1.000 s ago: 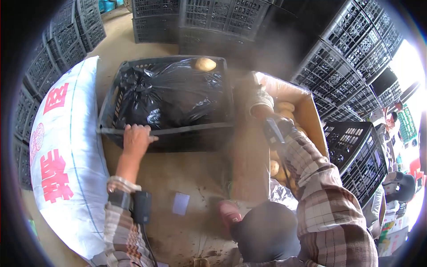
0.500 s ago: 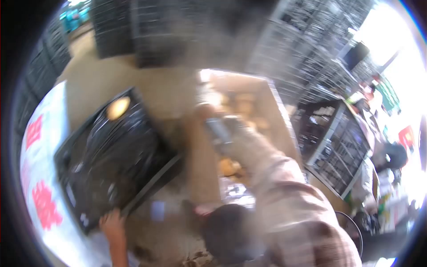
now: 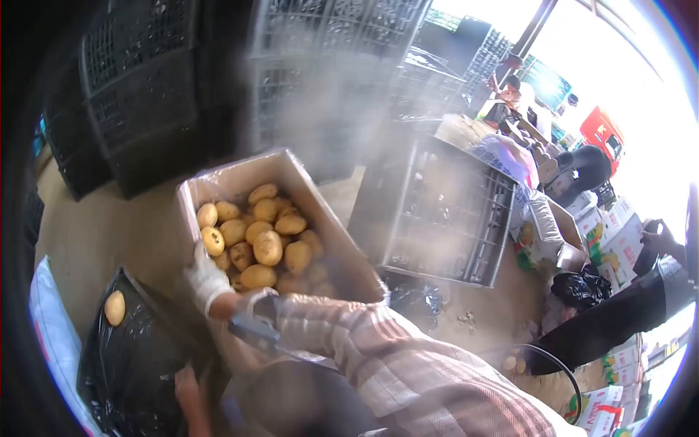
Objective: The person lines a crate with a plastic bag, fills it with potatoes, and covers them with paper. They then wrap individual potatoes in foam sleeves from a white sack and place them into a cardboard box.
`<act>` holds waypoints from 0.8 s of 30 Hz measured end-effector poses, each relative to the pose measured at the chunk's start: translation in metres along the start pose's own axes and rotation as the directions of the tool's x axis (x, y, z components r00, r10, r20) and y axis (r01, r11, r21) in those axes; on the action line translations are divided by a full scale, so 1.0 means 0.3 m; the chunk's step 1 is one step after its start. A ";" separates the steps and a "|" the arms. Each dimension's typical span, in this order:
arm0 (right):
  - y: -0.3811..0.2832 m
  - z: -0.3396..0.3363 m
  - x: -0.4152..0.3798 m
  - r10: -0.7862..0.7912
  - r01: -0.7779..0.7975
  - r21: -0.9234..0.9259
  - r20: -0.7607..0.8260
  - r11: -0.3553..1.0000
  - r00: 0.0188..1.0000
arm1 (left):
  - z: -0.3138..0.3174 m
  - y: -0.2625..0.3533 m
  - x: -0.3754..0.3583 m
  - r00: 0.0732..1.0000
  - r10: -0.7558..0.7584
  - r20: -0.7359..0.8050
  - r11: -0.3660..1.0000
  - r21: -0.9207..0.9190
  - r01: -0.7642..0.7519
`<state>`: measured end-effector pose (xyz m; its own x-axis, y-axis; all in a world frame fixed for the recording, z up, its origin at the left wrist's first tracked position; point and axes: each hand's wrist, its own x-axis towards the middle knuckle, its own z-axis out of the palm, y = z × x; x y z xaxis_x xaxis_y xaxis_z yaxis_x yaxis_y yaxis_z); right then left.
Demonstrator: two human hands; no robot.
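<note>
My right hand [image 3: 206,282], in a pale glove under a plaid sleeve, is closed over the near left edge of a cardboard box [image 3: 331,251]. Inside the box lie many yellow potatoes [image 3: 268,248], several with dark marks. At the lower left, my bare left hand [image 3: 188,392] rests against the edge of black plastic sheeting [image 3: 131,364]; its fingertips are partly hidden and dim. One loose potato [image 3: 114,308] lies on that plastic. A dark rounded shape [image 3: 309,400] fills the bottom middle, too blurred to name.
Stacked black plastic crates [image 3: 138,80] stand behind the box. To the right is another black crate [image 3: 451,211], with clear plastic beside it. A white sack [image 3: 52,320] lies at the far left. Other people, dark trousers [image 3: 611,320] and printed cartons [image 3: 615,233] occupy the right side.
My view has swung to the right and is sharper. My gloved right hand, blurred over the box before, now shows at its left edge. My left hand stays by the black plastic.
</note>
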<state>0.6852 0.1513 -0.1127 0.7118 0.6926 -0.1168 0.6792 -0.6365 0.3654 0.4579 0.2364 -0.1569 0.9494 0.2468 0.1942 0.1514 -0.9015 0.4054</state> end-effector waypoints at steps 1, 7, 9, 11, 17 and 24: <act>-0.010 -0.022 -0.088 0.274 -0.177 0.661 -0.045 0.729 0.961 | 0.022 0.046 0.040 1.000 0.013 -0.010 1.000 0.000 -0.013; -0.026 -0.053 -0.211 0.693 -0.046 0.996 0.085 -0.074 0.716 | 0.074 0.202 0.092 0.950 -0.312 -0.028 0.929 0.201 0.311; -0.028 -0.037 -0.197 0.738 -0.063 0.998 0.037 0.007 0.674 | 0.078 0.172 0.073 0.995 -0.002 -0.097 0.959 0.282 0.030; -0.065 0.049 -0.143 0.639 -0.265 0.751 -0.259 0.604 0.724 | 0.040 0.270 0.055 0.985 -0.160 -0.068 0.959 0.228 0.171; -0.059 0.382 0.210 0.388 -0.073 0.903 -0.109 0.424 0.915 | 0.078 0.275 -0.179 0.961 -0.275 0.032 0.923 0.287 0.255; 0.044 0.078 -0.210 0.225 -0.076 0.846 -0.053 0.529 0.973 | -0.055 0.465 -0.688 0.967 -0.216 0.131 0.944 0.281 0.173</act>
<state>0.6535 0.0913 -0.1222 0.8358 0.5488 0.0179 0.4562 -0.6759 -0.5789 0.2784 0.0655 -0.1257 0.9218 0.3873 -0.0169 0.3846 -0.9082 0.1650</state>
